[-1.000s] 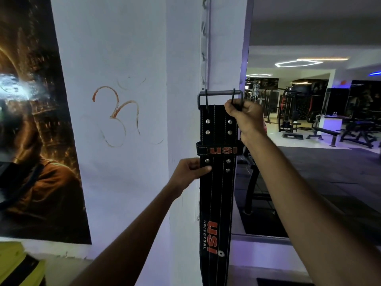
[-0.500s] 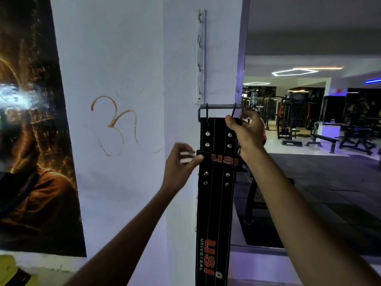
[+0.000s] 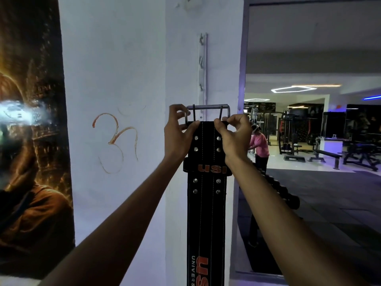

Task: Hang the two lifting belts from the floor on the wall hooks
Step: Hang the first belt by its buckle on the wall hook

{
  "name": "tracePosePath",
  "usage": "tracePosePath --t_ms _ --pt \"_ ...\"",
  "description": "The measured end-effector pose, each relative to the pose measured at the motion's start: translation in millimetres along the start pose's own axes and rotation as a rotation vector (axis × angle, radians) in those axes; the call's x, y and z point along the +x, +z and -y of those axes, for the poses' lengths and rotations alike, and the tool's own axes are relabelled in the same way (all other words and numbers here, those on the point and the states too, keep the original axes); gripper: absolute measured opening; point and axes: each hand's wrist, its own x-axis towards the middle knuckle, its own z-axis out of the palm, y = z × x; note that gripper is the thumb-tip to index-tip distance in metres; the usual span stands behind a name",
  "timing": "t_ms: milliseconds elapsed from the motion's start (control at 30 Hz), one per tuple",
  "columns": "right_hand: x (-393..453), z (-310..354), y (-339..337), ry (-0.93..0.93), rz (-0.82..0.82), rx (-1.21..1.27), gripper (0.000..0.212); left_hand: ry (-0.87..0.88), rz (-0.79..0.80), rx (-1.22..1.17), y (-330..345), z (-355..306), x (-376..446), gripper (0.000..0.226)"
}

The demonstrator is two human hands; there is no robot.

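At the far left a dark poster with a glowing orange figure [image 3: 31,162] covers the wall, and beside it on the white pillar [image 3: 123,58] is an orange hand-drawn symbol [image 3: 115,141]. Next comes the person's left hand [image 3: 178,133], raised against the pillar, its fingers pinched round the left end of the grey metal buckle [image 3: 208,113] and the top left corner of the black leather lifting belt with orange USI lettering [image 3: 207,213]. The belt hangs straight down along the pillar's edge, its long axis vertical, buckle end uppermost and the tail running out of sight at the bottom. The buckle's bar lies level, right at the lower end of the narrow white hook rail [image 3: 202,69] fixed upright on the pillar; whether the buckle is caught on a hook I cannot tell. The right hand [image 3: 233,137] grips the belt's top right corner, fingers curled closed just under the buckle's right prong. Further right, the gym floor opens out, with a person in a pink top [image 3: 259,145] and dark weight benches [image 3: 329,155] well beyond.
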Motion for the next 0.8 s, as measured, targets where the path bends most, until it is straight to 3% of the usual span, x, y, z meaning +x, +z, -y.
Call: tracePosePath --t_ms 100,233,433,567,700,800 --pt "12.7 -3.4 13.8 -0.021 0.029 -0.009 0.029 -0.012 -0.012 0.006 3.1 8.5 17.6 0.013" --pt "32.4 -14.5 27.7 -0.001 0.056 -0.033 0.038 -0.076 -0.031 -0.037 5.3 23.8 41.0 0.026" --pt "57.9 -28.1 44.7 -0.040 0.021 -0.089 0.036 -0.181 -0.025 -0.047 17.8 41.8 69.5 0.011" --pt "68.0 -42.3 50.3 -0.078 0.041 -0.143 0.034 -0.248 -0.059 -0.062 26.0 56.0 83.0 0.022" --pt "74.2 -57.0 54.3 -0.032 0.022 -0.153 0.027 -0.332 -0.086 -0.116 33.5 70.3 88.3 0.047" --pt "73.5 -66.4 54.1 -0.024 0.023 -0.154 0.023 -0.346 -0.094 -0.058 36.2 79.7 87.4 0.046"
